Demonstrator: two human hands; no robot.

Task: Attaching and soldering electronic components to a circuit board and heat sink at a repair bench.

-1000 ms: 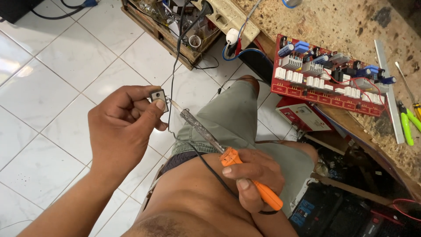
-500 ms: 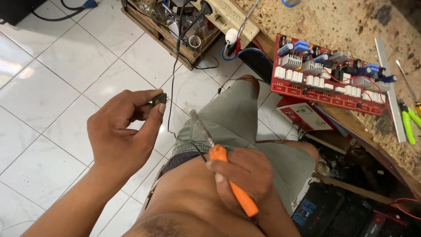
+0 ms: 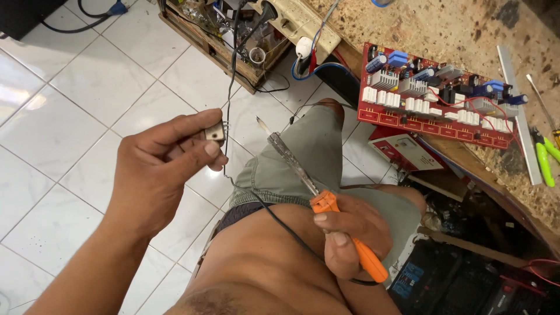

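left hand (image 3: 157, 169): pinched on small metal-tabbed component (image 3: 215, 133), held over floor | right hand (image 3: 350, 233): closed round orange-handled soldering iron (image 3: 315, 189) | iron's long axis runs up-left, tip just right of component, apart | red circuit board (image 3: 434, 96) on tabletop (image 3: 466, 29), well right

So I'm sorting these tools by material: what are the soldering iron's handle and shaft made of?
The soldering iron in the right hand has a handle that looks like smooth orange plastic with an even, slightly glossy colour. The shaft seems to be dull grey metal, darkened and mottled as if by heat.
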